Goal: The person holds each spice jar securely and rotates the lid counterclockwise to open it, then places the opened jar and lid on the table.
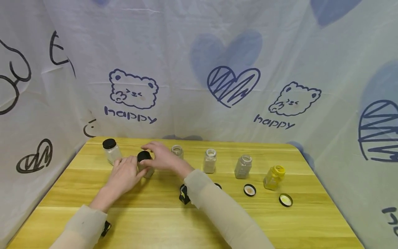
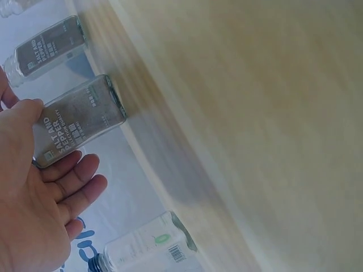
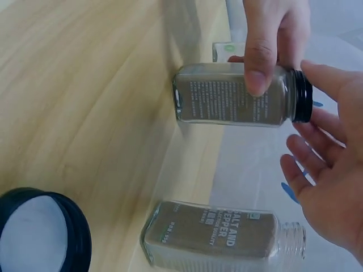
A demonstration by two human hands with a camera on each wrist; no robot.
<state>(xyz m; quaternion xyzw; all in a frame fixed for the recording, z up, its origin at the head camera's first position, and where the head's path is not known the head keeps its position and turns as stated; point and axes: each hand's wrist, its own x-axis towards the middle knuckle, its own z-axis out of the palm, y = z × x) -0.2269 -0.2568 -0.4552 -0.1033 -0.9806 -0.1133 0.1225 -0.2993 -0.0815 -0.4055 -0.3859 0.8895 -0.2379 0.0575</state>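
Observation:
A square glass jar of grey-brown powder (image 3: 227, 96) stands upright on the table under a black screw lid (image 1: 143, 155). My left hand (image 1: 124, 174) holds the jar by its sides, thumb on one face, the other fingers behind it. Around the lid are the thumb and fingers of my right hand (image 1: 163, 157), pinching its rim. In the left wrist view the jar's label (image 2: 62, 130) reads salt and pepper. Just right of it stands an open jar of similar powder (image 3: 215, 232), partly behind my right hand in the head view.
At the far left is a black-lidded jar with pale contents (image 1: 112, 152). To the right stand two open jars, one pale (image 1: 209, 162) and one greyish (image 1: 243, 167), then a yellow jar (image 1: 273, 178). Black lids (image 1: 249, 190) lie in front, white insides up; one is partly hidden by my right sleeve (image 1: 217, 204).

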